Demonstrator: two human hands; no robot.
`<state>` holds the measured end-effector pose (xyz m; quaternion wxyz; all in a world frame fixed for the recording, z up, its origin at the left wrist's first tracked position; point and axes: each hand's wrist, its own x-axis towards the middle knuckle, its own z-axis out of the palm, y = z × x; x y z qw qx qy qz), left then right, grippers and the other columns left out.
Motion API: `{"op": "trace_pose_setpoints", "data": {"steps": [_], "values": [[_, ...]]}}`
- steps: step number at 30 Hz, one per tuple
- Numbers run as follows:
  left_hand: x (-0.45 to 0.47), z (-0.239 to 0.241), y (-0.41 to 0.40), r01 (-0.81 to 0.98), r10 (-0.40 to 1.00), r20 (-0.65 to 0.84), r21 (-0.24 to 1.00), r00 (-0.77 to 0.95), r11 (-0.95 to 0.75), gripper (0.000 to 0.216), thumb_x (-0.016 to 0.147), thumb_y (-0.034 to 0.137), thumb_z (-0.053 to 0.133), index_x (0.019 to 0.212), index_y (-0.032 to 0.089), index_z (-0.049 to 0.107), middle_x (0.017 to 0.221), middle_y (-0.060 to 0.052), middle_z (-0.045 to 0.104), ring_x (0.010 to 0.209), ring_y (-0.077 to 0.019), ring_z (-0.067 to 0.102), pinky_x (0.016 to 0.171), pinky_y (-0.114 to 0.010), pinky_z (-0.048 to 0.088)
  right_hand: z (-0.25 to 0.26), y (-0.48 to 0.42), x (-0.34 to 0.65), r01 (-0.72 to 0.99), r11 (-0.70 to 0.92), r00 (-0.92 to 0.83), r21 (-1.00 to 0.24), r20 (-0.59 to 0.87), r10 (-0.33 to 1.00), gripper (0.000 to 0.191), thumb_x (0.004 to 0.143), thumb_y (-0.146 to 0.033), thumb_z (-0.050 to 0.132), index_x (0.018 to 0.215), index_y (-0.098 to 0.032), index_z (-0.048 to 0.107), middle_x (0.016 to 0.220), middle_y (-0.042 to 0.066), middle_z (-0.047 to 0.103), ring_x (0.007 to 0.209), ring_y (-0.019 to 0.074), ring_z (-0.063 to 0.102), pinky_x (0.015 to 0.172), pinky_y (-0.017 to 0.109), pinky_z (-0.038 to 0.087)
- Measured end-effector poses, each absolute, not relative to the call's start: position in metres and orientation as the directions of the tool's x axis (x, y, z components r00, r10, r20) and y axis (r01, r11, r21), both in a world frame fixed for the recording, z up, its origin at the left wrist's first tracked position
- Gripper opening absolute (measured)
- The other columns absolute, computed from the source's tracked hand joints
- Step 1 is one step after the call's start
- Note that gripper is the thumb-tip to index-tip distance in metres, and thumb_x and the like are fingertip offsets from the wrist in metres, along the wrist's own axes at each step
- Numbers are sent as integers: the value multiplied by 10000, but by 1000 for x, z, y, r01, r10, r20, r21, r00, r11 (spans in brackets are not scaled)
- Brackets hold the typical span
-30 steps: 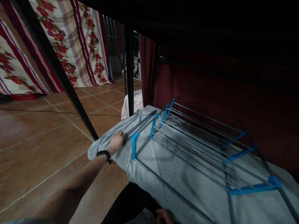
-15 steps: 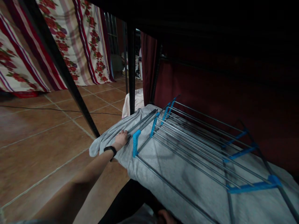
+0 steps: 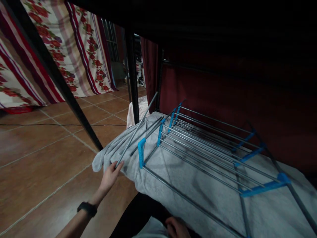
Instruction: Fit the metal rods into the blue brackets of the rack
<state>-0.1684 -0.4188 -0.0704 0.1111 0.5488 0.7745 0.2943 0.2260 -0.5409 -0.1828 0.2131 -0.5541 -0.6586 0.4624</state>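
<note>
My left hand point(image 3: 112, 174), with a black band on its wrist, grips the lower end of a thin grey metal rod point(image 3: 135, 133). The rod slants up and away over the edge of a grey blanket point(image 3: 173, 168). Other loose rods point(image 3: 146, 136) lie on the blanket just right of it. Beside them rests a partly assembled drying rack point(image 3: 208, 144) of metal bars joined by blue plastic brackets point(image 3: 141, 153). My right hand point(image 3: 177, 228) is low at my lap with its fingers curled; what they hold, if anything, is hidden.
A dark bed frame post point(image 3: 133, 76) and a slanted dark bar point(image 3: 66, 94) stand at the left. Dark red cloth point(image 3: 210, 89) hangs behind the rack. A floral curtain point(image 3: 81, 49) hangs across the tiled floor point(image 3: 49, 148), where a black cable point(image 3: 61, 124) runs.
My left hand has lifted one rod off the blanket and drawn it toward me and left, its far end now raised. The rack keeps its place; the view has shifted slightly.
</note>
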Motion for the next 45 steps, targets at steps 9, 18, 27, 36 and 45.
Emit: {"op": "trace_pose_setpoints", "data": {"steps": [9,18,27,36,45], "values": [[-173,-74,-508,735,927,354,660,-123,-154,405,917,532,495,733,186,600,693,-16,609,666,-176,609,641,-245,487,-69,-523,211,265,-16,-253,-964,-86,964,349,932,-503,506,1106,-265,693,1092,67,726,1033,221,668,934,337,500],[-117,-30,-486,828,810,212,12,546,-561,258,994,249,367,932,185,610,915,-72,643,777,-192,637,636,-293,468,-28,-518,247,-437,-114,68,-892,-159,985,401,749,-412,774,1101,-232,709,1107,80,719,968,214,673,828,348,555],[-37,-8,-449,677,644,229,-115,730,-727,212,1014,345,431,1029,185,569,928,-53,596,779,-191,573,720,-332,456,-74,-535,323,-707,-180,208,-683,-445,871,148,706,-216,732,853,-201,748,956,40,760,889,174,715,820,298,614],[17,-7,-420,536,495,209,-264,843,-802,309,974,60,370,1198,166,554,1008,-60,623,847,-187,559,760,-331,423,-83,-519,335,-803,-133,224,-581,-501,836,118,754,-164,633,835,-206,708,875,-3,757,945,142,716,894,323,612],[28,-29,-394,533,504,178,-214,845,-818,353,988,80,333,1266,173,531,970,-61,620,840,-191,566,781,-331,417,-86,-508,354,-825,-182,220,-535,-601,769,156,756,-117,585,856,-182,686,885,20,754,953,149,717,891,335,611]]}}
